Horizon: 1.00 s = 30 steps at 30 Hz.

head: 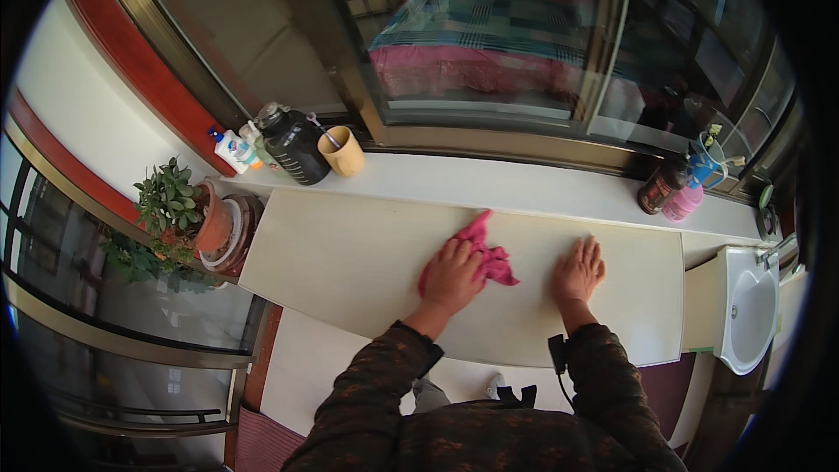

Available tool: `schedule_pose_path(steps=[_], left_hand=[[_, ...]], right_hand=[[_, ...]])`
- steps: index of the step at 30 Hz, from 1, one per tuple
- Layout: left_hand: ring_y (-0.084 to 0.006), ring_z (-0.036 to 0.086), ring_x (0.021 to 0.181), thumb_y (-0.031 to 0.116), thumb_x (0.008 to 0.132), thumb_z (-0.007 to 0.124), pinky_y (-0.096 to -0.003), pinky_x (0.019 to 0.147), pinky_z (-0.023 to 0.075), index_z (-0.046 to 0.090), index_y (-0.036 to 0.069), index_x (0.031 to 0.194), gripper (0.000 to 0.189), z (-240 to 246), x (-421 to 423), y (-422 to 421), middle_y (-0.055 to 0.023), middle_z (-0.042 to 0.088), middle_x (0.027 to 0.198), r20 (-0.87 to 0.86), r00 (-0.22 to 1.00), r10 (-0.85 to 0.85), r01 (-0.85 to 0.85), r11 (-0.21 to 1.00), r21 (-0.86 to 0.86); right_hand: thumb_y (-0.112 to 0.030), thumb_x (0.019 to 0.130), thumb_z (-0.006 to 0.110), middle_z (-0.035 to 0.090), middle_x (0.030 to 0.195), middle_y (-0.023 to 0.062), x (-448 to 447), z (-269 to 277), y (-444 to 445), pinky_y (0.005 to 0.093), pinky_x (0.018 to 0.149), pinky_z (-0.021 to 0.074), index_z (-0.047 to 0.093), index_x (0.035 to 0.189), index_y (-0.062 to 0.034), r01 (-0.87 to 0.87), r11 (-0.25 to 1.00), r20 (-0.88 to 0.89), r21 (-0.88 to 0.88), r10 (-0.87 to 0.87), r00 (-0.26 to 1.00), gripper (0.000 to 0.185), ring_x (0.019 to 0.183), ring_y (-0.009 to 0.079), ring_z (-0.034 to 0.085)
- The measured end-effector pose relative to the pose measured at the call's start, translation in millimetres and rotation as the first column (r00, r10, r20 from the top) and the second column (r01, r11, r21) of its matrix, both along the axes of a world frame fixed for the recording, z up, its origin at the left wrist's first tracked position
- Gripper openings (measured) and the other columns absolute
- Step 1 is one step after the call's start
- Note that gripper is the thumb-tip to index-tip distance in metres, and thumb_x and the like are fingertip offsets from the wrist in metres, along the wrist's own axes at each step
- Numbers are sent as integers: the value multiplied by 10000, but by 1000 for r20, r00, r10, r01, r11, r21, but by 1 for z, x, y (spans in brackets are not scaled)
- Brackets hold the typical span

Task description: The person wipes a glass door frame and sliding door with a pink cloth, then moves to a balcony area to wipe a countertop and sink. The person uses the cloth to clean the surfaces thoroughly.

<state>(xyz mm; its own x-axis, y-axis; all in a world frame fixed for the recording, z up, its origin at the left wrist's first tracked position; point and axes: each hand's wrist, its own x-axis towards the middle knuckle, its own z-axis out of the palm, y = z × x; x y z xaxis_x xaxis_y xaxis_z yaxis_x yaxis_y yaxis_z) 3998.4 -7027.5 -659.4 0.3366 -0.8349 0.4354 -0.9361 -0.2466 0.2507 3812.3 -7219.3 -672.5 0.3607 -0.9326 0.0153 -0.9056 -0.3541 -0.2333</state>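
My left hand (452,275) lies palm down on a crumpled pink cloth (496,263) near the middle of a pale tabletop (341,255). The cloth bunches out past my fingers to the right, with one corner pointing at the windowsill; the part beneath my palm is hidden. Farther right, my right hand (578,270) rests on the same tabletop with its fingers stretched toward the sill. It holds nothing and is apart from the cloth.
Along the white windowsill (485,177) stand a black bottle (295,144), a tan cup (342,152) with a toothbrush, a pump bottle (233,149), a brown bottle (663,187) and a pink container (683,203). Potted plants (213,216) border the left end. A white washbasin (754,311) adjoins the right end.
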Motion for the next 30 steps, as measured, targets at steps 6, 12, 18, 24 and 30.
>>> schedule_pose_path(steps=[6, 12, 18, 24, 30], left_hand=[[-410, 483, 1251, 319, 808, 703, -515, 1004, 436, 655, 96, 1149, 410, -1, 123, 111, -161, 567, 1305, 58, 962, 267, -272, 957, 99], [-360, 418, 1318, 350, 818, 688, -521, 1059, 377, 627, 115, 1225, 473, -1, 230, 198, -104, 498, 1374, 66, 855, 514, -515, 827, 225], [-379, 427, 1313, 375, 849, 665, -577, 1071, 341, 569, 91, 1308, 548, -8, 326, 234, -158, 495, 1379, 144, 728, 670, -684, 696, 218], [-382, 485, 1259, 445, 872, 632, -532, 1008, 421, 522, 79, 1358, 618, -7, 397, 236, -208, 520, 1344, 290, 619, 730, -785, 582, 213], [-419, 628, 1038, 454, 874, 636, -504, 838, 528, 508, 84, 1330, 601, 6, 435, 240, -246, 637, 1109, 42, 615, 788, -741, 559, 371]], right_hand=[[-362, 944, 487, 266, 1604, 123, 4, 3, 2, 485, 1184, 143, 392, 1477, -73, 35, 999, -78, -28, -37, 996, 614, 1492, 282, 194], [-319, 952, 496, 310, 1588, 118, 3, -7, 1, 482, 1176, 160, 419, 1464, -85, 23, 992, -124, -121, -38, 992, 568, 1474, 296, 242], [-272, 954, 486, 373, 1555, 128, -10, -28, -11, 488, 1166, 203, 441, 1453, -65, -54, 961, -132, -272, 18, 991, 542, 1449, 318, 299], [-301, 968, 461, 369, 1556, 130, -23, -38, -20, 475, 1169, 211, 402, 1478, -71, -114, 943, -189, -312, 55, 980, 562, 1445, 330, 307], [-279, 969, 461, 382, 1542, 152, -29, -39, -23, 482, 1163, 228, 409, 1468, -57, -182, 918, -162, -353, 132, 978, 549, 1433, 350, 321]])
